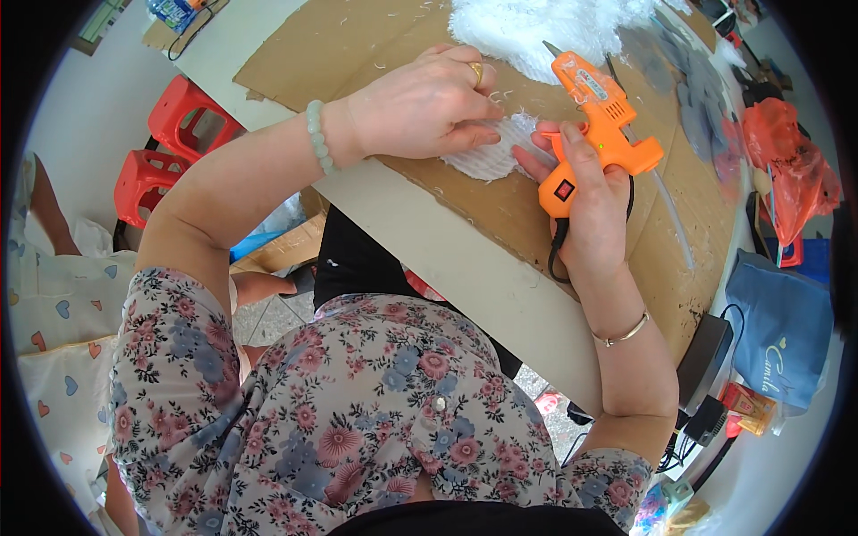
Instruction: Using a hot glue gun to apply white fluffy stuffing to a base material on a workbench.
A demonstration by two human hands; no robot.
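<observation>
My right hand [596, 205] grips an orange hot glue gun [609, 121], its metal nozzle pointing up and away from me. A small green light glows on its side, and a red switch sits near the black cord. From its back a clear glue stick [672, 219] sticks out. My left hand [424, 105], with a ring and a green bead bracelet at the wrist, is closed, fingers bent, over a white ribbed cloth piece [487, 163]. What its fingertips hold, if anything, is hidden. The cloth lies between both hands, its near edge showing.
Brown cardboard [313, 58] covers much of the white table [465, 241]. Fluffy white material [536, 31] lies at the far side, grey pieces [702, 107] at far right. A red plastic bag [786, 161] and blue bag [778, 313] are right; red stools [192, 116] and another person [67, 313] left.
</observation>
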